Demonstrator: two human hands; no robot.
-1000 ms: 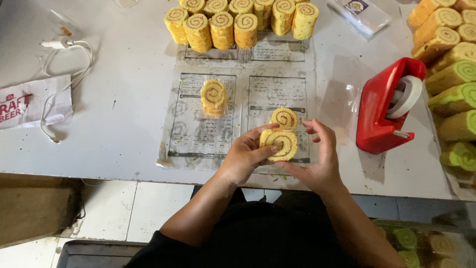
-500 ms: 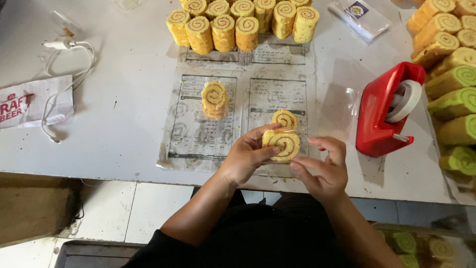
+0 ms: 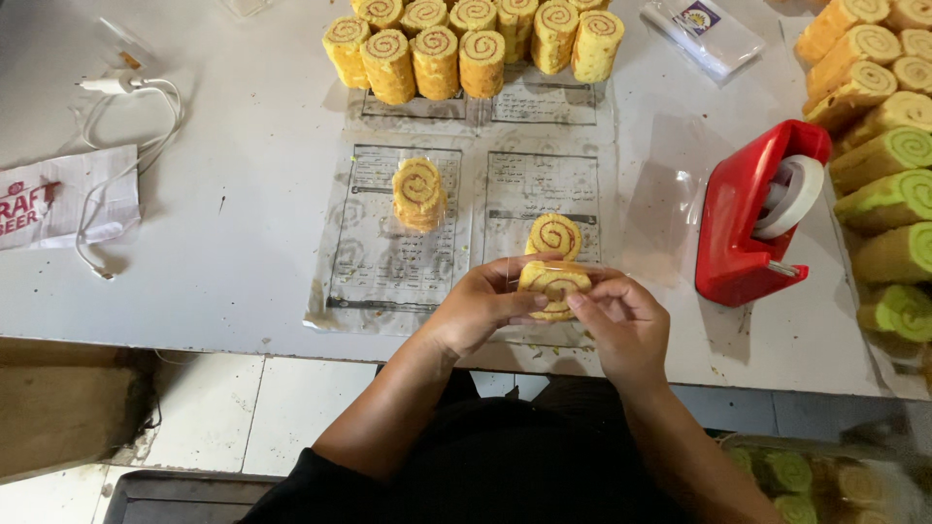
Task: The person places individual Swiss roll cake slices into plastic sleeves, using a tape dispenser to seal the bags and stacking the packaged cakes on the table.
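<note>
Both hands clamp one yellow swirl-roll slice at the bench's near edge: left hand grip closed on its left side, right hand on its right. Clear film glints around it. Another slice sits just beyond, a wrapped one far-left. Red tape dispenser right; open bench left.

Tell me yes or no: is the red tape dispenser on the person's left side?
No. The red tape dispenser sits right of both hands, beyond the right hand.
</note>
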